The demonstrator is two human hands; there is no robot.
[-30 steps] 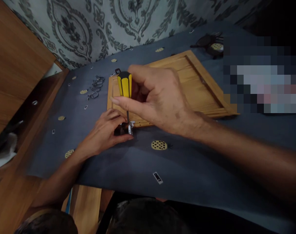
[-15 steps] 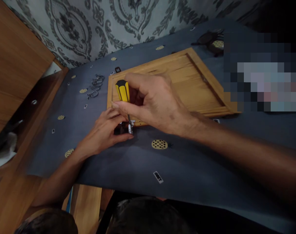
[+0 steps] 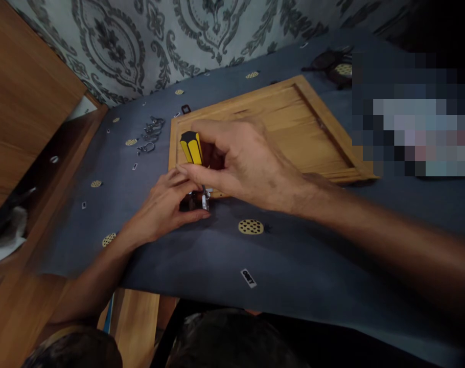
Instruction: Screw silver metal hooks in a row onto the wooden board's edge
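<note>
My right hand (image 3: 243,163) is closed around the yellow and black handle of a screwdriver (image 3: 191,148). It holds the tool upright, with the shaft pointing down at a shiny metal hinge (image 3: 205,199) on the near left edge of a wooden door panel (image 3: 278,128). The screwdriver's tip is hard to make out against the metal. My left hand (image 3: 165,207) grips the hinge from the left, thumb below and fingers above, partly covering it. The panel lies on a blue cloth (image 3: 202,255), its left part hidden behind my right hand.
Several small metal pieces with loops (image 3: 150,135) lie left of the panel. A small dark piece (image 3: 185,109) sits behind its far left corner. Dark objects (image 3: 328,66) are at the back right. Wooden furniture (image 3: 29,92) stands on the left, a patterned curtain (image 3: 202,30) behind.
The screwdriver and my right hand have shifted slightly down toward the hinge, and the handle has turned a little. My left hand stays in place.
</note>
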